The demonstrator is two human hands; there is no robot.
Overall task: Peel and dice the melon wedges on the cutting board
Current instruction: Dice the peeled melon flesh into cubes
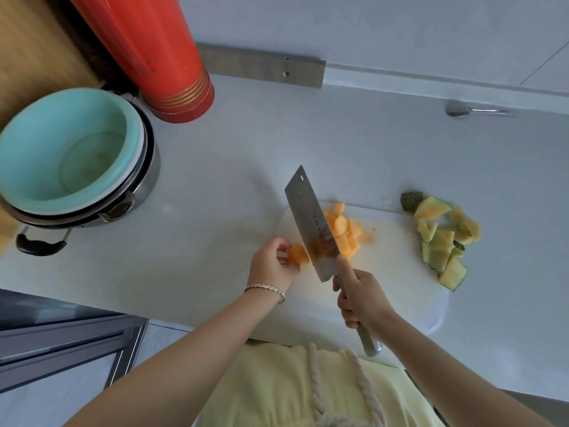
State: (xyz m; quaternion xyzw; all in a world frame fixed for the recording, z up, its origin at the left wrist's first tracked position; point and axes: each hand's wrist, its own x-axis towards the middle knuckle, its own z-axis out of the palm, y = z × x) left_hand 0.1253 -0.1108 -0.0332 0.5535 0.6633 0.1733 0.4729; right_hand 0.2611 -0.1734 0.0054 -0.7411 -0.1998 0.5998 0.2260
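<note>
1. The white cutting board lies at the near edge of the pale countertop, right in front of the person.
2. The left hand, a bracelet on its wrist, is at the board's left edge. Its fingers are curled and pinch a peeled orange melon piece against the board.
3. The right hand has its fingers wrapped round the handle of a steel cleaver, with the forefinger stretched out along the blade's back.
4. The blade stands just right of the held piece, its tip pointing to the board's far edge. Its lower part is blurred, so I cannot tell whether the edge touches the board.
5. A heap of diced melon sits on the other side of the blade, near the board's far-left corner.
6. Cut-off rinds, green-skinned with pale flesh, are piled along the board's right edge, the farthest ones reaching over its far-right corner.
7. On the counter's left side stands a steel pot with black handles, with a teal bowl nested in it.
8. Just behind the pot, a tall red thermos flask stands at the counter's far edge.
9. A metal spoon lies at the far edge toward the right.
</note>
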